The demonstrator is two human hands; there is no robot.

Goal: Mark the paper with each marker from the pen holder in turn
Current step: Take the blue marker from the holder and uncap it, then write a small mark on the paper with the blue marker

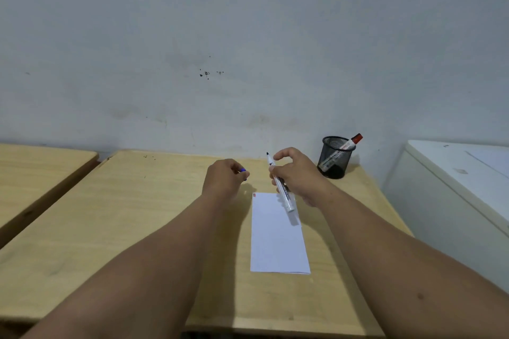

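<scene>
A white sheet of paper [278, 237] lies on the wooden table [137, 228], with small red marks at its top left corner. My right hand [297, 176] holds an uncapped white marker [283, 190] above the paper's far end, its dark tip pointing up and away. My left hand [224, 177] hovers left of it, closed around a blue cap of which only the end shows. A black mesh pen holder [334, 158] stands at the table's far right with a red-capped marker [351, 143] leaning in it.
A second wooden table [35, 168] stands to the left across a narrow gap. A white cabinet [454, 187] sits right of the table. A grey wall [248, 49] rises directly behind the table's far edge.
</scene>
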